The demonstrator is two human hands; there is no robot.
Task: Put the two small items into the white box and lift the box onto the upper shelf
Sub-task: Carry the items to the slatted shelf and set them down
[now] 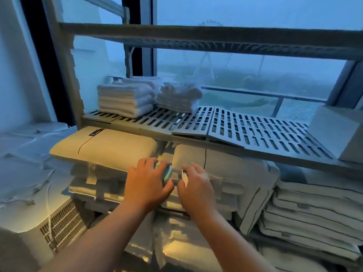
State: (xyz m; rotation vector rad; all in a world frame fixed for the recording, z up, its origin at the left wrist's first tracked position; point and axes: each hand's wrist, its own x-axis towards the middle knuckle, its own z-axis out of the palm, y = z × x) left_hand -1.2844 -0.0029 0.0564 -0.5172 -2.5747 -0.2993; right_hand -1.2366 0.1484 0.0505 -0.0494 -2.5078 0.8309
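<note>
My left hand (147,181) is closed around a small round blue-green item (167,173) just below the slatted shelf. Beside it, my right hand (196,185) pinches a small pale flat item (184,178) between thumb and fingers. Both hands hover in front of the stacked pillows. The white box (334,130) stands at the right end of the slatted grey shelf (255,132), well to the right of both hands. The upper shelf (196,36) runs across the top of the rack with nothing visible on it.
Two stacks of folded white towels (125,99) (178,97) sit at the left of the slatted shelf. Pillows (102,146) and folded cushions (314,213) fill the space below. A white appliance with a grille (59,226) stands at lower left. A window lies behind the rack.
</note>
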